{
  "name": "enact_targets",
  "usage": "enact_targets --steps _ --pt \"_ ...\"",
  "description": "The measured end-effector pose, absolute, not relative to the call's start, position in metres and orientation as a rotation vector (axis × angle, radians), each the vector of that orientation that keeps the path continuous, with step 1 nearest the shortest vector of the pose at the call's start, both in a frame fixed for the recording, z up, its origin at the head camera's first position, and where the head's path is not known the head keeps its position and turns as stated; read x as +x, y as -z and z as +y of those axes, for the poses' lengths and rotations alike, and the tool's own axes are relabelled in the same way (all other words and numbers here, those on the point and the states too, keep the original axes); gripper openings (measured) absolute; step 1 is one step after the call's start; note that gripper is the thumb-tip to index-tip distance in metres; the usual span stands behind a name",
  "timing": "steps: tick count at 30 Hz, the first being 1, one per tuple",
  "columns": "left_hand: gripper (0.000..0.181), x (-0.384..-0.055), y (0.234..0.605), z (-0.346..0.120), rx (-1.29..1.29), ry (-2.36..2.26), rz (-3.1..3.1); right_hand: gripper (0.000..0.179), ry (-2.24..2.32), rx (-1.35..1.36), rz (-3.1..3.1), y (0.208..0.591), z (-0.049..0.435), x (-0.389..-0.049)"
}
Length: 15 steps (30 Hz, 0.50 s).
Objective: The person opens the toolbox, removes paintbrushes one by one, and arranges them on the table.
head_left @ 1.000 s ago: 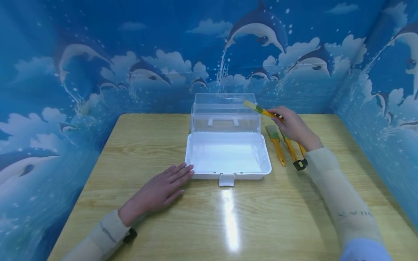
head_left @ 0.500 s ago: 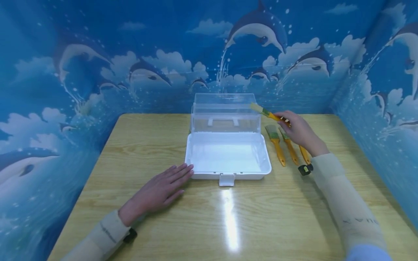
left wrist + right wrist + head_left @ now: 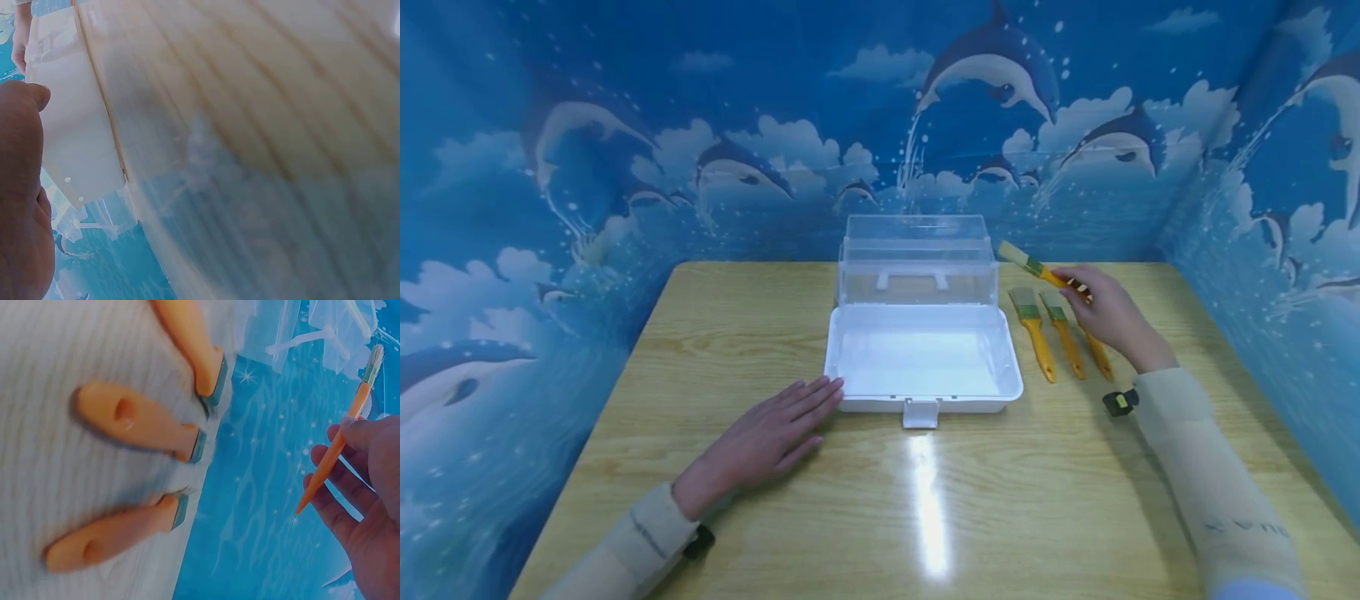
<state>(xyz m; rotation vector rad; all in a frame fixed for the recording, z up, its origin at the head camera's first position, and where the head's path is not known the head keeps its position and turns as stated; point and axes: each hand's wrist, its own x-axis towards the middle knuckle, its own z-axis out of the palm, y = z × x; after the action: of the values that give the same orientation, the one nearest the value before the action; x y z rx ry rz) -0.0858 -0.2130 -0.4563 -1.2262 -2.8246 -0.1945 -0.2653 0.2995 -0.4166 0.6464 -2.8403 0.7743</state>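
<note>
My right hand [image 3: 1112,312] pinches a paintbrush [image 3: 1028,262] by its orange handle, above the table's back right. Its pale bristles point up and left, towards the clear lid. In the right wrist view, thumb and fingers hold the handle of this paintbrush [image 3: 344,436]. My left hand [image 3: 763,437] lies with fingers extended, fingertips at the front left corner of a white plastic box [image 3: 917,358]. The box stands with its transparent lid [image 3: 917,250] raised and nothing inside. Right of it lie three more paintbrushes: one [image 3: 1037,343], a second [image 3: 1067,342], and a third [image 3: 1100,357] partly behind my right hand.
The box's white latch [image 3: 921,414] hangs at its front. Beneath everything is a wood-grain table [image 3: 737,333]. A blue dolphin-print backdrop [image 3: 812,100] rises behind the table and along both sides.
My right hand has moved right and slightly towards the front with the paintbrush, away from the lid and over the lying brushes. My left hand and the box have stayed put.
</note>
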Motion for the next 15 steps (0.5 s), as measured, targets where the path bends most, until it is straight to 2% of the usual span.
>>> enact_targets --steps 15 --pt "0.071 -0.085 0.457 -0.213 -1.221 0.181 -2.81 0.035 -0.753 0.608 -2.831 0.425 0.329 -0.251"
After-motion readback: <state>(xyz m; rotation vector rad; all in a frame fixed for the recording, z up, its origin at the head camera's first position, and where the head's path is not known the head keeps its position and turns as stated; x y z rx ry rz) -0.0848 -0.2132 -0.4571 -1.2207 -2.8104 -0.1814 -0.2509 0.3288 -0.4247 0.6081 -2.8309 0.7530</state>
